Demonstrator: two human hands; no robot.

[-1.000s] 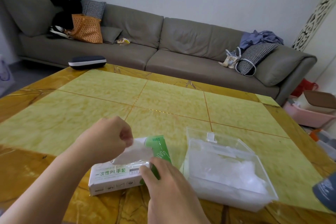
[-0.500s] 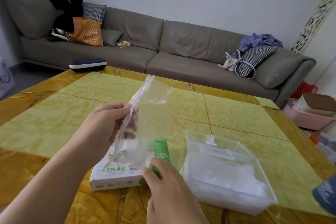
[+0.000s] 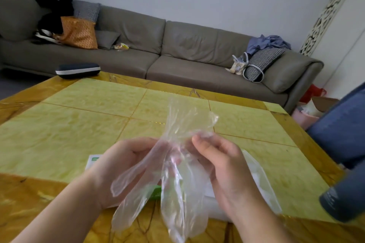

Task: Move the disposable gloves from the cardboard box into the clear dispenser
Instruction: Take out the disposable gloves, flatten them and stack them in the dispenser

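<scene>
A clear disposable glove point(image 3: 177, 163) hangs in the air between my hands, cuff up and fingers dangling toward me. My left hand point(image 3: 122, 163) grips it from the left and my right hand point(image 3: 223, 165) pinches it from the right, both near its middle. The white and green cardboard box point(image 3: 92, 161) lies on the table under my left hand, mostly hidden. The clear dispenser point(image 3: 262, 179) sits to the right behind my right hand, with white gloves inside; only its right side shows.
The yellow tiled table point(image 3: 79, 124) stretches ahead. A dark case point(image 3: 78, 70) lies at its far left edge. A grey sofa point(image 3: 177, 55) with bags and cushions stands behind. A dark cylinder point(image 3: 343, 201) and blue fabric point(image 3: 341, 128) are at right.
The glove has come fully out of the box and moved right. My right hand left the box and took hold of the glove. The view moved closer and lower.
</scene>
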